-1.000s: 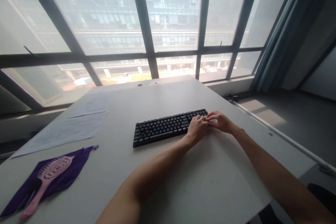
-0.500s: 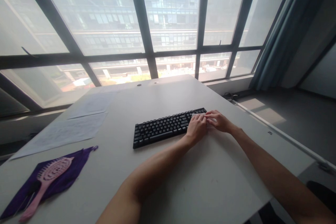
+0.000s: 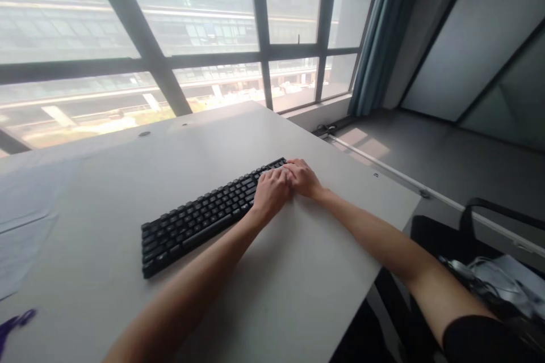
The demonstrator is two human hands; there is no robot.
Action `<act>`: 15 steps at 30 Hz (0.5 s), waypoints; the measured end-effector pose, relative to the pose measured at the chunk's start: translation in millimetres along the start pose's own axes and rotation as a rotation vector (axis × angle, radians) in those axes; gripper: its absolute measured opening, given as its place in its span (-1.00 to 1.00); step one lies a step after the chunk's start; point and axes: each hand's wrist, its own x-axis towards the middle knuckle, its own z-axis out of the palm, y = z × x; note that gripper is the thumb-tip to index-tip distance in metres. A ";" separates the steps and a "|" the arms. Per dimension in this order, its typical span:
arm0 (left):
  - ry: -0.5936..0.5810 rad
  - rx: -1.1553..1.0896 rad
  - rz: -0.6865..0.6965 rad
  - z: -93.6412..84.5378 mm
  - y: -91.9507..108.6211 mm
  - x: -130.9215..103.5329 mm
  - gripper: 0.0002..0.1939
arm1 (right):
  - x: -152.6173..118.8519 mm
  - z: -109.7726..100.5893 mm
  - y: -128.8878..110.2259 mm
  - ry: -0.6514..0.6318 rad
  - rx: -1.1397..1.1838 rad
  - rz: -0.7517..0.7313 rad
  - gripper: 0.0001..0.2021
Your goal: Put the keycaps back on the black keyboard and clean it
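Note:
A black keyboard (image 3: 204, 212) lies slantwise on the white table (image 3: 255, 306), its right end farther away. Over that right end, my left hand (image 3: 273, 188) is closed, fingers curled on a thin white tissue (image 3: 277, 169). Only a sliver of the tissue shows. My right hand (image 3: 303, 178) meets the left from the right side, its fingers pressed in at the same spot by the keyboard's corner. The fingertips of both hands are largely hidden, and so are the keys under them.
Printed papers (image 3: 25, 204) lie at the table's left. A purple pouch's corner (image 3: 15, 323) shows at the lower left. On the right, a black chair (image 3: 434, 238) holds a pile with white cables (image 3: 489, 272). Windows (image 3: 213, 17) and a blue curtain (image 3: 374, 39) stand behind.
My view has turned right, so the keyboard and hands appear farther left and the hairbrush has left the picture. My hands have drawn closer together, covering more of the tissue.

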 end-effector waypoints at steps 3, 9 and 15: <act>-0.028 0.030 0.025 -0.6 -2.0 3.0 -0.67 | 2.1 0.3 -7.8 0.042 -0.046 0.131 -0.68; -0.062 0.052 0.027 9.1 -8.6 -0.7 -0.48 | 3.4 12.6 -33.0 0.104 -0.100 0.167 -0.73; -0.070 0.010 0.060 3.6 -7.1 1.6 -0.52 | -1.6 10.5 -28.2 0.047 -0.001 0.178 -0.69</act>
